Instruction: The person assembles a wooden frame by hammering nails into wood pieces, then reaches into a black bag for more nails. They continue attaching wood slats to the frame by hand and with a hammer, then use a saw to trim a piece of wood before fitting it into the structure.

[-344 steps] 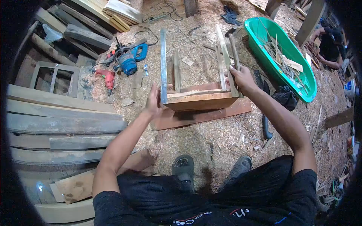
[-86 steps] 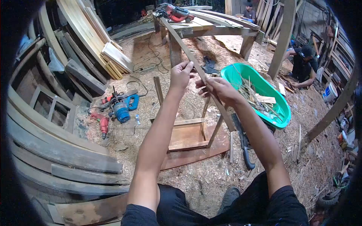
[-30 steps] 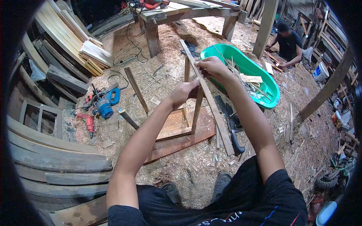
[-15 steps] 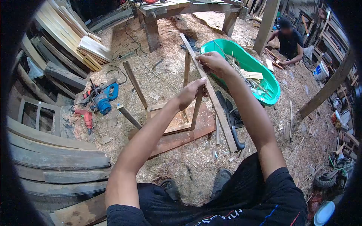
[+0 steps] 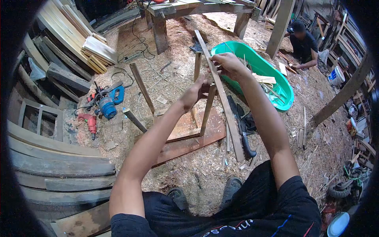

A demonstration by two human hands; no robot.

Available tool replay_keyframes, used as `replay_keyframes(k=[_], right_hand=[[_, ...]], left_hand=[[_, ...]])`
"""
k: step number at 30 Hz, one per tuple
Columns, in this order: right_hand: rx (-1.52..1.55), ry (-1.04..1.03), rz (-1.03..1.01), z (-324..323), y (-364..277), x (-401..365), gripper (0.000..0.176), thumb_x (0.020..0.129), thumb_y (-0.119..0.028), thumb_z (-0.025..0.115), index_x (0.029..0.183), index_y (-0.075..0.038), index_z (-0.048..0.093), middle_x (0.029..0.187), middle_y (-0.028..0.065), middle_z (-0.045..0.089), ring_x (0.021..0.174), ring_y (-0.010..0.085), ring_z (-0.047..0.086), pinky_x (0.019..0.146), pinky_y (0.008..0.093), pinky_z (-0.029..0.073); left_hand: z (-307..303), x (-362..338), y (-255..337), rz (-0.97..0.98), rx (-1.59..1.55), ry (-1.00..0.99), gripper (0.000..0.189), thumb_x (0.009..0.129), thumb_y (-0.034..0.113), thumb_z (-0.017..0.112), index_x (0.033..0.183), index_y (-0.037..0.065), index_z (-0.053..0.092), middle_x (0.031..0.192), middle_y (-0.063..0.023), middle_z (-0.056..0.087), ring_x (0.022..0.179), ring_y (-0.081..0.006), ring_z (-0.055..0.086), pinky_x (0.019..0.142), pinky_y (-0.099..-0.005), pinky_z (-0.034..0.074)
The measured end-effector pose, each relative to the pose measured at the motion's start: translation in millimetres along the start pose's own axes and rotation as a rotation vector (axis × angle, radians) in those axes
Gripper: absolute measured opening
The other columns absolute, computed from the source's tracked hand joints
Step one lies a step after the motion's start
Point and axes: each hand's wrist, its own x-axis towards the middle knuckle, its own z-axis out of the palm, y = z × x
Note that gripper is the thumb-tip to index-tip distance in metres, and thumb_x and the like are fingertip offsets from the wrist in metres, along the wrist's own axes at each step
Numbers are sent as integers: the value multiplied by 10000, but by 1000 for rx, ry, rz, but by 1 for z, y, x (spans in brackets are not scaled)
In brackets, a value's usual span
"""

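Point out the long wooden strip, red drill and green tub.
Long wooden strip (image 5: 231,128): head view, on its lower half, below the hands.
Red drill (image 5: 92,123): head view, on its body.
Green tub (image 5: 284,83): head view, on its bare inner wall.

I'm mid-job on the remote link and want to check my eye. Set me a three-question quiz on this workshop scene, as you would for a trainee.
1. True or false: the right hand grips the long, thin wooden strip.
2. What fills much of the green plastic tub?
A) coiled hoses
B) wood scraps
C) folded cloths
3. Fill in the colour: the red power drill lies beside a larger power tool with a ____ body.

Key: 1 true; 2 B; 3 blue.
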Motion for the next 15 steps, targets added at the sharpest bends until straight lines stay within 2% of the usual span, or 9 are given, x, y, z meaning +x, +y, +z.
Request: replay_keyframes(k=[1, 4, 7, 10, 13, 15], right_hand=[[-17, 1, 7, -2, 2, 2, 229, 941, -160, 566, 1043, 31, 641, 882, 102, 682, 732, 154, 690, 568, 248, 531], [-35, -7, 13, -3, 5, 6, 226, 949, -160, 560, 1049, 27, 637, 897, 86, 681, 749, 152, 690, 590, 252, 545], [1, -11, -1, 0, 7, 6, 225, 953, -165, 567, 1054, 24, 635, 911, 90, 679, 757, 154, 692, 613, 251, 558], [2, -28, 12, 2, 3, 2, 236, 952, -169, 584, 1073, 28, 631, 917, 92, 678, 763, 160, 694, 625, 250, 566], [36, -33, -11, 6, 1, -3, 251, 943, -164, 605, 1094, 35, 629, 920, 95, 679, 757, 164, 696, 627, 256, 566], [33, -57, -17, 4, 2, -1, 256, 938, -167, 616, 1090, 38, 633, 918, 95, 681, 759, 165, 697, 640, 263, 567]], left_hand=[[-2, 0, -1, 4, -3, 23, 729, 974, 652, 276, 1140, 30, 619, 1021, -75, 658, 969, -172, 607, 900, -335, 445], [-12, 2, -2, -29, -43, -73, 649, 992, 595, 336, 1092, 32, 644, 974, -54, 669, 934, -158, 619, 880, -325, 459], [-7, 1, -1, 22, 120, -11, 531, 1000, 501, 431, 1047, 41, 692, 969, -81, 709, 914, -163, 648, 854, -329, 468], [-3, -3, 2, 44, 149, -104, 377, 1003, 367, 506, 1063, 24, 651, 980, -37, 665, 888, -124, 624, 845, -306, 489], [-1, -4, 4, 46, 144, -89, 351, 1000, 339, 519, 1069, 21, 650, 974, -40, 662, 894, -129, 625, 857, -311, 487], [-3, -4, 4, 63, 113, -101, 395, 996, 365, 516, 1064, 8, 671, 989, -85, 692, 930, -162, 652, 889, -325, 488]])
